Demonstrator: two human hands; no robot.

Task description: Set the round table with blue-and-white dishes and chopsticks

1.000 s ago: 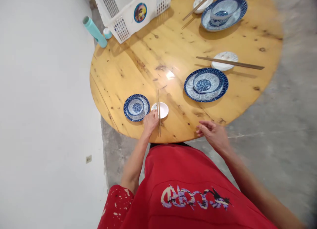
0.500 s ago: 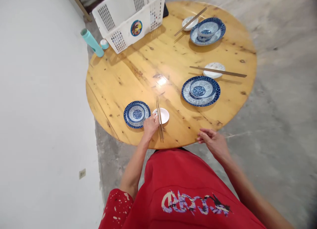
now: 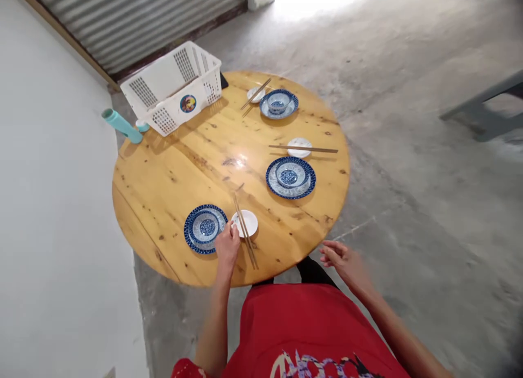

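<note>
chopsticks (image 3: 245,231): a pair, laid over the small white dish (image 3: 252,224) nearest me, slanting from out on the table (image 3: 149,195) at upper left down toward my body at lower right; their near ends run past the dish toward the table's edge.
left hand (image 3: 227,244): at the dish's left side, between it and the blue-rimmed plate (image 3: 190,239); my thumb and forefinger look drawn together, but whether they pinch the rim or only rest by it, i cannot tell.
from those fingers: the sticks lie just to the right, their long axis passing alongside my fingertips rather than pointing at them; the dish's middle is on about the same line, beneath the sticks.
right hand (image 3: 341,261): beyond the table's edge, well apart from the dish, off to its right; fingers loosely bent, a little apart, nothing seen in them.
nearer hand: the left, clearly.
bowl (image 3: 205,227): sitting in the plate, left of my left hand.
farther settings: a middle plate (image 3: 300,194) and a far plate (image 3: 294,110), each bearing a bowl, each beside a dish with chopsticks across it.
far side: white basket (image 3: 163,119), turquoise bottle (image 3: 122,126) beside it.
</note>
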